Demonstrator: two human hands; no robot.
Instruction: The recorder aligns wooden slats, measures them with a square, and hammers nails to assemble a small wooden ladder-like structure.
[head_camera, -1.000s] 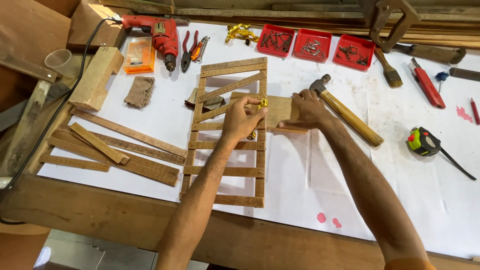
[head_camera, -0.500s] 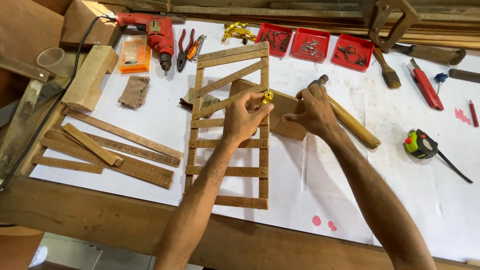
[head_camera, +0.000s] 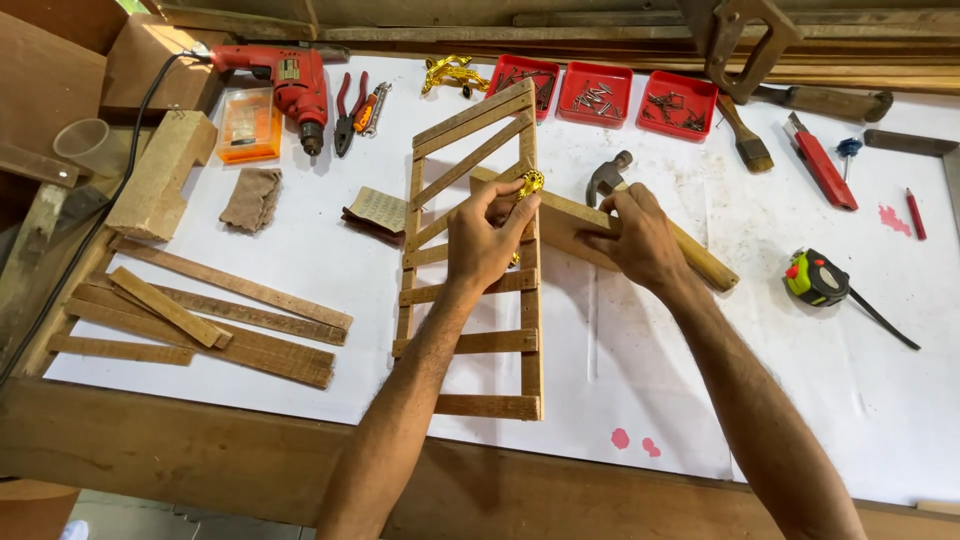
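A slatted wooden frame (head_camera: 482, 300) like a small gate lies on the white sheet, its far end raised. My left hand (head_camera: 487, 238) pinches a small gold metal fitting (head_camera: 529, 183) against the frame's right rail. My right hand (head_camera: 640, 237) presses on a flat wooden board (head_camera: 560, 222) that lies under the frame's right side. A hammer (head_camera: 607, 178) rests just beyond my right hand, its wooden handle running out to the right under the hand.
Loose wooden strips (head_camera: 205, 318) lie at left, with a wood block (head_camera: 160, 175), red drill (head_camera: 285, 75), pliers (head_camera: 348, 110) and sandpaper (head_camera: 378, 208). Three red trays (head_camera: 608, 95) of screws sit at the back. A brush (head_camera: 745, 140), red knife (head_camera: 822, 165) and tape measure (head_camera: 818, 278) lie right.
The frame's far end has lifted and the view has shifted closer. My left hand has moved the gold fitting up along the right rail. My right hand stays on the board.
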